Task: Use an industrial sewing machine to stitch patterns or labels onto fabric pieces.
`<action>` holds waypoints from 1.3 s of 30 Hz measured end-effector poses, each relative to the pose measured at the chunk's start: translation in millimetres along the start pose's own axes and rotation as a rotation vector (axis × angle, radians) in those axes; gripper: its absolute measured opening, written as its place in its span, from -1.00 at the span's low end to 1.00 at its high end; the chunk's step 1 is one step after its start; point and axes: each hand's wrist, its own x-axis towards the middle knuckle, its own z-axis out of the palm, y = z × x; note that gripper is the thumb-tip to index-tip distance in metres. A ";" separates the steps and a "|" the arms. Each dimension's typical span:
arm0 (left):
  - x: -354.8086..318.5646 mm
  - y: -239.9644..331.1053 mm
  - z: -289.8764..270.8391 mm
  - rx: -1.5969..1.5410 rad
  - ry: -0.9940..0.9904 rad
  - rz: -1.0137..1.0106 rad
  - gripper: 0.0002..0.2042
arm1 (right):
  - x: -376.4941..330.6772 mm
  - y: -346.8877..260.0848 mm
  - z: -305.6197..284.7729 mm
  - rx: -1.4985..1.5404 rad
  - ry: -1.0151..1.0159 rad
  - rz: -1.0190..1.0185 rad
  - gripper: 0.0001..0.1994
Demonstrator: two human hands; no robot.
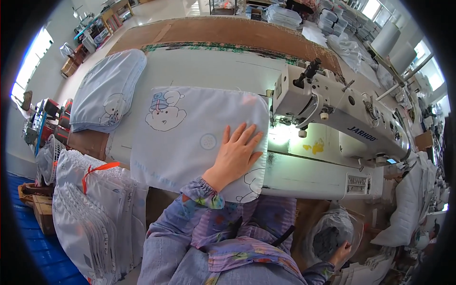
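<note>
My left hand (pixel 235 154) lies flat with fingers spread on a pale blue-white fabric panel (pixel 194 114) printed with cartoon bears. The panel rests on the sewing table, its right edge beside the needle area of a white sewing machine (pixel 327 104). Low on the right, my right hand (pixel 341 254) is at the rim of a clear plastic bag (pixel 354 228) holding dark grey pieces. Its fingers are curled together; whatever they may hold is too small to make out.
A stack of similar printed panels (pixel 109 90) sits on the table's far left. Below it hangs a thick bundle of white panels (pixel 90 213) with a red tie (pixel 97 173). White quilted fabric (pixel 403 209) hangs at the right. Brown board (pixel 213 31) runs along the far edge.
</note>
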 end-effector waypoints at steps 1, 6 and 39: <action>0.2 -1.2 2.7 -0.008 0.021 0.010 -0.50 | 4.3 -1.2 -2.5 0.085 0.009 0.205 -0.67; -1.7 -5.0 -1.8 -0.049 0.079 -0.006 -0.58 | 10.6 -105.0 -26.8 0.565 0.152 0.286 -0.73; 0.7 -0.4 -11.8 -0.276 0.126 0.076 -0.79 | -106.4 -489.7 -20.8 0.777 -1.195 -0.384 -0.77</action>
